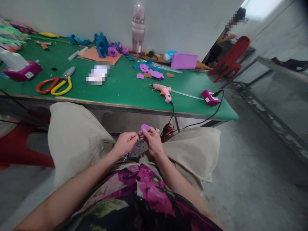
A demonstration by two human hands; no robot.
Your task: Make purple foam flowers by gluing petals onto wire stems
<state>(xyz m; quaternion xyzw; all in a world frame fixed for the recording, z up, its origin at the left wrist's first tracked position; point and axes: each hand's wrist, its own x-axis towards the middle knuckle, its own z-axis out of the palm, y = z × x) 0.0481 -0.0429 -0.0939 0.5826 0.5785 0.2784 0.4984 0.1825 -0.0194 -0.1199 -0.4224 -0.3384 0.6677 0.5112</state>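
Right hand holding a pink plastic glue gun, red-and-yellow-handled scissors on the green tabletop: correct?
Wrong object: the right hand holds a purple petal-like piece in the head view; the pink glue gun lies on the green tabletop. The rest stands.

Beyond the petal (144,127), the table (115,98) bears scissors (64,78) left of a glue gun (165,91).

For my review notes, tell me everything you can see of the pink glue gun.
The pink glue gun lies on its side on the green tabletop, its narrow dark nozzle pointing left, its handle toward the near edge. The body looks like plastic, with an orange trigger. A translucent stick extends from its rear toward a magenta block. A black cord leaves the handle's base. Neither left hand nor right hand touches it.
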